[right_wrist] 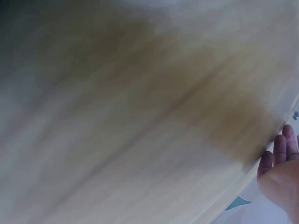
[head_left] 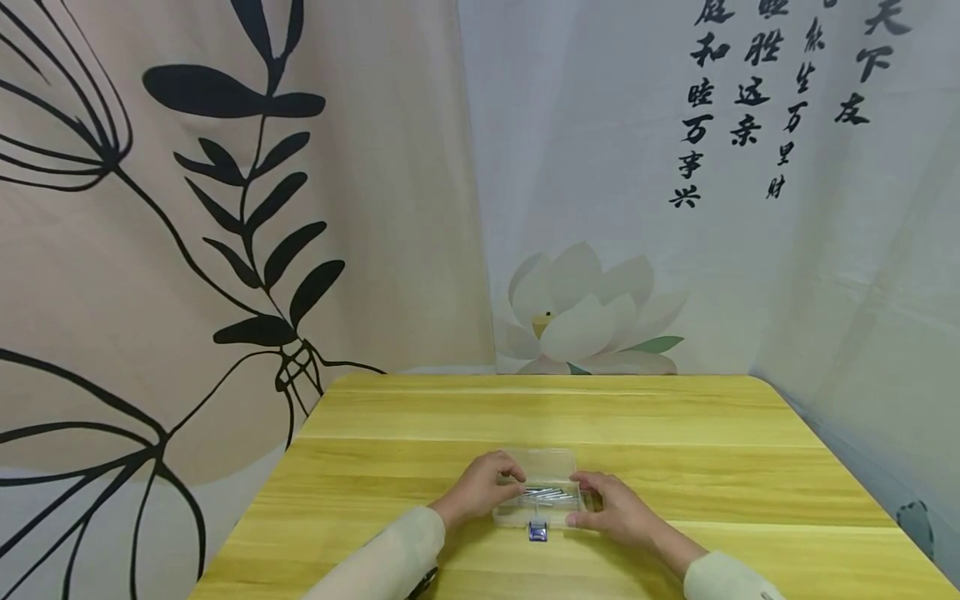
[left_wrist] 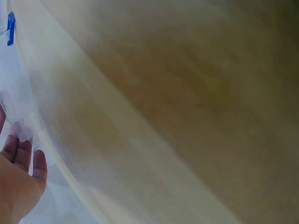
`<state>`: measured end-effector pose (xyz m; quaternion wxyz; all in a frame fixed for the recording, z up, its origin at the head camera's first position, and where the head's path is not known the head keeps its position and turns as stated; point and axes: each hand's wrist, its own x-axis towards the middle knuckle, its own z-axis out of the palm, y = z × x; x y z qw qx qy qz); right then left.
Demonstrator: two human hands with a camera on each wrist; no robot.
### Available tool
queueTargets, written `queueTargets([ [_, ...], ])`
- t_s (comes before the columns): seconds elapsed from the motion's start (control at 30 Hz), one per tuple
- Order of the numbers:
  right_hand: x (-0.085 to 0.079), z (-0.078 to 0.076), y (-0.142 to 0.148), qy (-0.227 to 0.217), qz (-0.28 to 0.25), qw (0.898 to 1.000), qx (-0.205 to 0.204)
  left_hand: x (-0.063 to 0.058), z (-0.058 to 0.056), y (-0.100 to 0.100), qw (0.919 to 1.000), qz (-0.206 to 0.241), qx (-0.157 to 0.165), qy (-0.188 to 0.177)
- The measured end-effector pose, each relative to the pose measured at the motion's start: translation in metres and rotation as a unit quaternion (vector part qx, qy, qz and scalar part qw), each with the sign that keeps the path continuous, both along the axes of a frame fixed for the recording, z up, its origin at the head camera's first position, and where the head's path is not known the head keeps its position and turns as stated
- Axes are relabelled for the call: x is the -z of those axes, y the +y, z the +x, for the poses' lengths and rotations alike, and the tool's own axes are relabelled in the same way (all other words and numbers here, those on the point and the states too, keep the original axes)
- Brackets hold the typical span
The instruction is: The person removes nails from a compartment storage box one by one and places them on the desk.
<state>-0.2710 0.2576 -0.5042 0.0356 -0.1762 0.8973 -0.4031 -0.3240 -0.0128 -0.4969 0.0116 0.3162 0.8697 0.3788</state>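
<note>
A clear plastic box (head_left: pixel 510 518) stands on the table with its lid (head_left: pixel 542 461) raised at the back. Inside it lie several slim silver metal pins (head_left: pixel 549 494), and a blue latch (head_left: pixel 537 531) shows at the front. My left hand (head_left: pixel 480 485) holds the box's left end, fingers curled near the lid's edge; the left wrist view shows those fingers (left_wrist: pixel 22 151) against a clear corner. Around the right end, my right hand (head_left: pixel 617 507) grips with its thumb at the front corner and fingers farther back. Only part of that hand appears in the right wrist view.
The wood-grain table (head_left: pixel 675 433) extends around the box on all sides. Behind it hangs a pale curtain (head_left: pixel 405 208) printed with plants, a lotus and dark writing, reaching down to the table's back edge.
</note>
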Motion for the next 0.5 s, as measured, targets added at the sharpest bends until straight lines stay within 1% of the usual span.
queueTargets([
  [0.2, -0.0014, 0.0011, -0.0019, -0.003, -0.005, 1.000, -0.001, 0.0011, -0.0032, -0.0004, 1.0000, 0.000, 0.002, -0.007],
  [0.4, -0.0035, 0.0028, -0.0027, 0.002, 0.002, 1.000, -0.008, 0.0020, -0.0077, 0.0007, 0.9999, -0.010, 0.001, -0.014],
  [0.5, -0.0038, 0.0028, -0.0031, 0.006, 0.003, 1.000, -0.011, -0.0001, -0.0087, 0.0018, 0.9998, -0.014, 0.001, -0.015],
])
